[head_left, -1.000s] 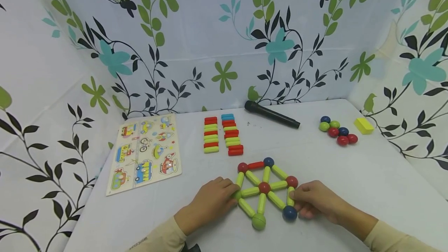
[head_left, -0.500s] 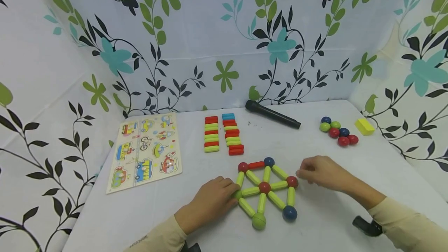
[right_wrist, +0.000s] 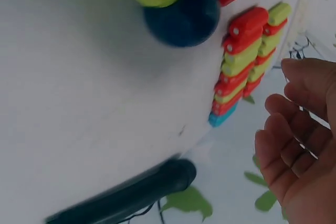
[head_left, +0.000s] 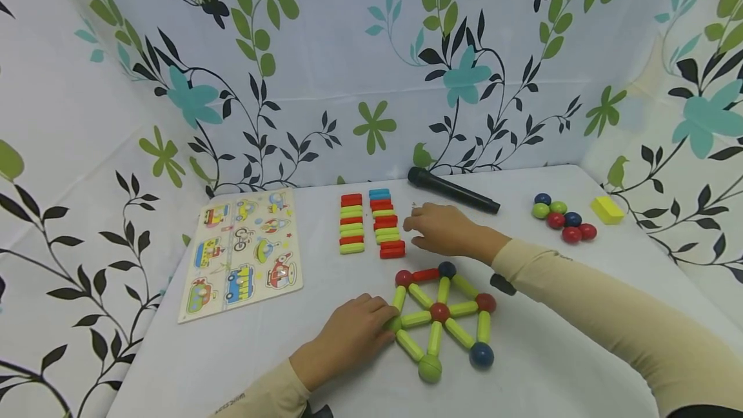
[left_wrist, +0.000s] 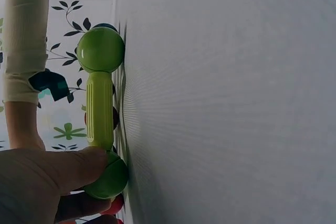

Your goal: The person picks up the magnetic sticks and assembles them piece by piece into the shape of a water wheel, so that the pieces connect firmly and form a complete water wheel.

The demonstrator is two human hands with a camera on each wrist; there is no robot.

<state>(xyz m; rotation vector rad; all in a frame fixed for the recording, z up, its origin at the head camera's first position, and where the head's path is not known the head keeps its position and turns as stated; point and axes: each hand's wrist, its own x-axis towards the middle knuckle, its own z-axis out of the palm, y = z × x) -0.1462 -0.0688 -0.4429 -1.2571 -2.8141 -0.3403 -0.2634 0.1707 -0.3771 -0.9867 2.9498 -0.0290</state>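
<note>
A flat wheel of magnetic sticks and balls lies on the table, with a red ball [head_left: 439,312] at its hub. On its left side my left hand [head_left: 354,334] pinches a green ball [left_wrist: 111,179] between thumb and fingers. A yellow-green stick [left_wrist: 100,109] joins that one to another green ball [head_left: 430,368] at the front. A blue ball [head_left: 481,355] sits at the front right, with a gap between these two. My right hand [head_left: 444,229], fingers loosely bent and holding nothing, hovers just right of a column of red and yellow-green sticks [head_left: 386,221].
A second column of sticks [head_left: 351,224] stands to the left. Behind lies a black microphone [head_left: 453,189]. Several loose balls [head_left: 555,220] and a yellow block [head_left: 607,209] are at the back right. A wooden picture puzzle board [head_left: 242,253] occupies the left.
My right hand has let go of the wheel's right side and swung back and left to the stick columns. The left hand stays on its green ball.
</note>
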